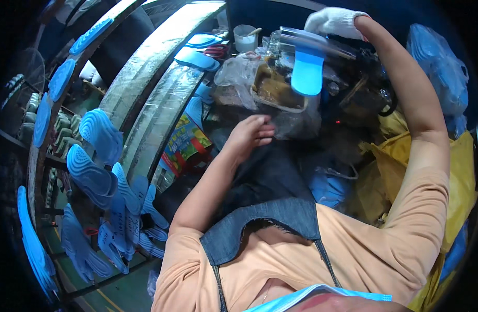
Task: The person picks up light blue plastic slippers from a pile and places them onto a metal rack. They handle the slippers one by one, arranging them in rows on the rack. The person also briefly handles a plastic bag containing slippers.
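Observation:
My bare left hand (253,136) is raised over my dark-clad lap, its fingers loosely curled, a little apart, and holding nothing visible. In a white knit glove, my right hand (335,22) reaches over the far side of a shiny metal roller (332,46). Its fingers are bent together, and whatever they grip is hidden. A bright blue insole (307,75) hangs down on the near side of the roller, its upper end out of sight there. Just left of the insole sits a brown, glue-stained tray (278,89) wrapped in clear plastic (236,72).
Long curved rails (158,49) fill the left, with blue insoles (196,58) and red-handled scissors (216,50) at the far end. More insoles (101,136) hang on a rack. A white cup (245,39) stands behind the tray. Yellow sacks (460,182) and a blue-filled bag (437,67) lie right.

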The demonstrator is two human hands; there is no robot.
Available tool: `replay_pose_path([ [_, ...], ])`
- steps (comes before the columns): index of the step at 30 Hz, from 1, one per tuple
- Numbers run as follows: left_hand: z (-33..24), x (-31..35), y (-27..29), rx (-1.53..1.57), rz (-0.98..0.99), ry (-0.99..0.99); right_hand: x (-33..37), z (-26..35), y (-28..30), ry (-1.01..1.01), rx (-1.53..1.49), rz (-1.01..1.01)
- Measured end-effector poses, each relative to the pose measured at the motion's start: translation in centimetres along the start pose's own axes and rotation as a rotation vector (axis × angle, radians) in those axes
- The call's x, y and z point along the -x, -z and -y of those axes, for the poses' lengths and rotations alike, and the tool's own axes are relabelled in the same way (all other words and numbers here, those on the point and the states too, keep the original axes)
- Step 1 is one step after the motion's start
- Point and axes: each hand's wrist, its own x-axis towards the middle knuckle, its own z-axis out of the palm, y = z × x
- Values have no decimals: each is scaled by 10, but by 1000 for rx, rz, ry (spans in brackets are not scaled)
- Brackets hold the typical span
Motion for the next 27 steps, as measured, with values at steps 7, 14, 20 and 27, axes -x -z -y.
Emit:
replay_pose_path([
  [7, 26, 10, 61, -105, -163, 7, -26, -4, -5, -231, -329, 265],
  [14, 20, -5, 83, -215, -93, 13, -41, 32, 33, -287, 156, -10],
  [20, 24, -20, 104, -288, -7, -18, -93, 66, 105, -51, -203, -418],
  [27, 11, -18, 120, -424, -10, -79, -212, 173, 130, -15, -641, -623],
])
